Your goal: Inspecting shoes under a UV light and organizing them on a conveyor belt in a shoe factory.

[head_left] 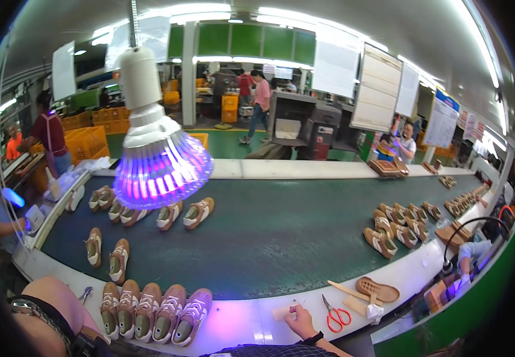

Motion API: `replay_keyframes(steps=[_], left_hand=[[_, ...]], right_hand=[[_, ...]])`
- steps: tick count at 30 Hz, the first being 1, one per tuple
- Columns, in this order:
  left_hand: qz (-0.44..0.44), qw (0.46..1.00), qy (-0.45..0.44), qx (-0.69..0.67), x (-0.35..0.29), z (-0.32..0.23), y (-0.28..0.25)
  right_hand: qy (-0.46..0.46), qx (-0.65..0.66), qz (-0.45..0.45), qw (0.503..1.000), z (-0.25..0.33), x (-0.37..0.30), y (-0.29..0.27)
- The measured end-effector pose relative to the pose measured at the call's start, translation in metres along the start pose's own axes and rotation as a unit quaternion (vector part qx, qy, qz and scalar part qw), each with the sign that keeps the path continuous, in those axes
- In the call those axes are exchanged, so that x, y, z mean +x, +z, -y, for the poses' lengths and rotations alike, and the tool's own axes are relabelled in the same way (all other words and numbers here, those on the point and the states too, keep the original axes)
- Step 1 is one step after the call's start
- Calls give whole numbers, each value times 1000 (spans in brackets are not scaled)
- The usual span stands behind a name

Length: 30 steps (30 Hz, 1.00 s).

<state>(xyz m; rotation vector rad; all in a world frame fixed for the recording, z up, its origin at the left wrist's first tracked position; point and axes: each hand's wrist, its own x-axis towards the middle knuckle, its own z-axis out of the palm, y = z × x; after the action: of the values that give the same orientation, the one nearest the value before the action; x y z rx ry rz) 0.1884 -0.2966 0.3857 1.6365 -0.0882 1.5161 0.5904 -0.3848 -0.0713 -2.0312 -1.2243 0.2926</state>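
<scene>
Down at the near edge, the right hand (301, 320) rests on the white bench (234, 321), fingers curled on a small pale block (282, 312); the left hand is out of view. Red-handled scissors (336, 315) lie just beside, blades toward the fingers: a careless reach could nick them. Five tan sneakers (153, 310) sit left. Beyond, yellow crates (85, 143) and white hanging boards (376, 89).

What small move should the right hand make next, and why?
Probably the right hand, resting on the white table edge with fingers curled near a small pale block, should slide left to the nearest pink-lit laced sneaker. Five such shoes stand in a row under the violet lamp, and that hand looks empty. The left hand cannot be seen.
</scene>
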Motion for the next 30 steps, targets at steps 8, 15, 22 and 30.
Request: replay_keyframes(steps=[8,15,22,30], left_hand=[[-19,997,65,38,-15,-19,3],[10,993,114,39,-11,-20,5],[86,988,130,19,9,-7,38],[223,972,32,-68,60,25,44]], right_hand=[[-26,30,40,998,37,19,18],[2,46,64,997,17,0,35],[32,84,-95,991,4,-9,14],[-25,186,-232,955,73,6,-149]])
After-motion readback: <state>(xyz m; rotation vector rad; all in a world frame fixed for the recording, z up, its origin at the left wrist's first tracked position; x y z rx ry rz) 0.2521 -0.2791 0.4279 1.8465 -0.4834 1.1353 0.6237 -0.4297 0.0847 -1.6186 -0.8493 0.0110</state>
